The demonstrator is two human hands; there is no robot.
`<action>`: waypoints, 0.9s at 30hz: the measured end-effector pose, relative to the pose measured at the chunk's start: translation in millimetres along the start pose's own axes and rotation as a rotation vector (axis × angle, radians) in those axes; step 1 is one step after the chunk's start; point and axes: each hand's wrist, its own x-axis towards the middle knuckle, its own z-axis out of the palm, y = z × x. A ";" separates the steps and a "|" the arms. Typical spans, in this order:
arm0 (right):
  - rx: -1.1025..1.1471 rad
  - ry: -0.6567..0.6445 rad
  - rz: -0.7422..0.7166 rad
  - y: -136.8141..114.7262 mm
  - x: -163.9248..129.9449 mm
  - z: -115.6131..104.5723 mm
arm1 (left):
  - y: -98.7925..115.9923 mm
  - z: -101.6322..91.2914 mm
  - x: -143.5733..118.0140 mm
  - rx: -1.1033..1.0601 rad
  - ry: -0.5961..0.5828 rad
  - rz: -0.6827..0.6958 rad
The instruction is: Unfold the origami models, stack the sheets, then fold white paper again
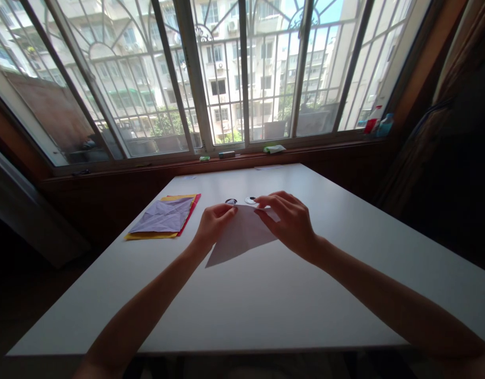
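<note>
Both my hands are on a folded sheet of pale purple paper (242,231) held up over the white table. My left hand (214,223) pinches its upper left edge between thumb and fingers. At the upper right edge, my right hand (287,218) closes thumb and forefinger on the paper. One pointed corner of the sheet hangs down towards me on the left. Just beyond the paper lie two small round black-and-white pieces (250,200), partly hidden; I cannot make out exactly what they are.
A stack of creased purple paper (163,215) over yellow and red sheets lies on the left of the white table (242,310). Along the windowsill are a green-and-white packet (274,149), a small box (227,154) and two bottles (385,125).
</note>
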 end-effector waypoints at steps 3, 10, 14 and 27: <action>0.014 -0.017 -0.137 -3.9 -9.8 2.5 | 3.4 -0.8 -2.3 -0.041 0.031 0.011; 0.113 -0.147 -0.193 -6.5 -17.4 2.2 | 14.4 0.7 -7.8 -0.168 0.047 -0.016; 0.189 -0.120 -0.265 -9.0 -15.6 1.5 | 19.2 -0.3 -10.3 -0.237 0.022 -0.027; 0.581 -0.453 0.420 -13.0 7.1 -6.7 | 23.6 -2.3 -17.4 -0.132 -0.033 0.037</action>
